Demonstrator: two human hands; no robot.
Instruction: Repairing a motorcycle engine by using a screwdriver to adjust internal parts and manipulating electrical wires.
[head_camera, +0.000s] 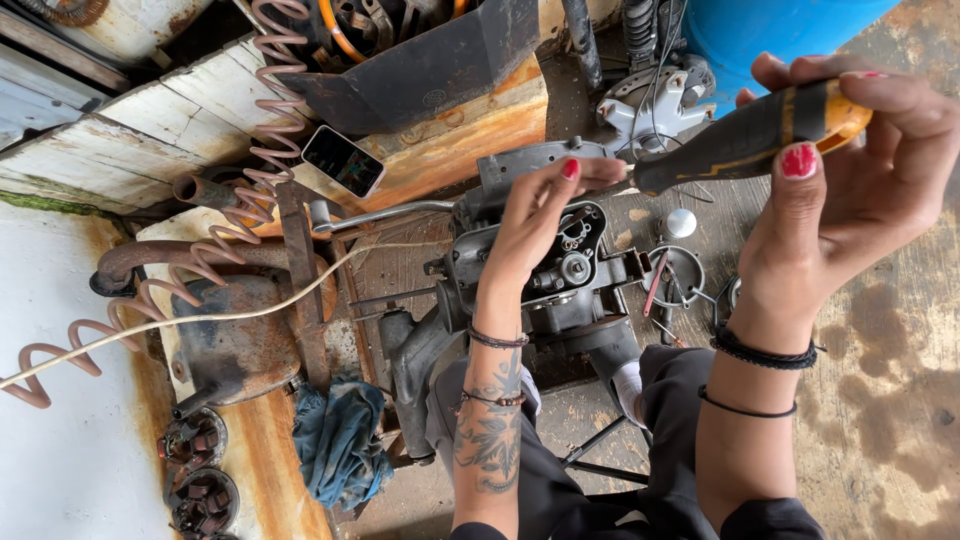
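The screwdriver (752, 135), black-handled with an orange end, is held level above the grey engine part (545, 270) that rests between the person's knees; the right hand (850, 190) is closed round its handle, while the left hand (540, 215) pinches the shaft near the tip with its fingertips; just beside lie a round metal cover (676, 275) and small loose parts; further left, a phone (343, 161), a coiled hose (240, 210) and a blue rag (338, 440).

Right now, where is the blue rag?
In the head view the blue rag lies crumpled at the lower left, on the rusty bench beside the person's left forearm, just below the rusty metal housing.
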